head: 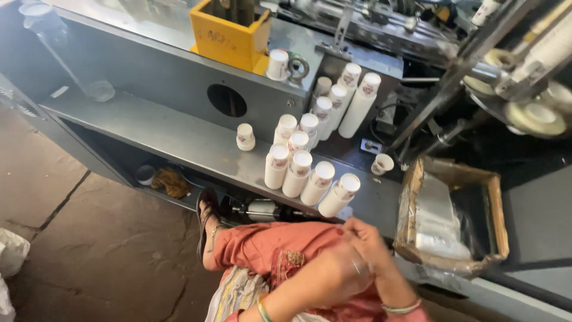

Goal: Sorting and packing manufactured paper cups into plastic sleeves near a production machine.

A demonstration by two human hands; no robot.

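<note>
Your two hands meet low in the frame, above your rust-red trousered knee (280, 250). Your left hand (342, 271) is curled over, knuckles up, and your right hand (369, 241) presses against it from the far side. The fingers (357, 229) of both are drawn together around the spot where the hands meet, but I cannot tell whether anything is clamped between them; motion blur hides it.

Nearest your hands, just beyond them on the grey metal tabletop (179, 134), lies the closest tilted stack of white paper cups with red print (338, 195). It is the right end of a row of four such stacks (301, 174), and more stacks (342, 98) run back toward the machine. A short single cup (245, 136) stands apart to the left, and another small cup (381, 164) stands to the right.

Right of your hands sits an open brown cardboard box lined with clear plastic (453, 214). A yellow metal box (229, 33) stands on the upper ledge. Your sandalled foot (207, 223) rests on the stone floor (89, 238).
</note>
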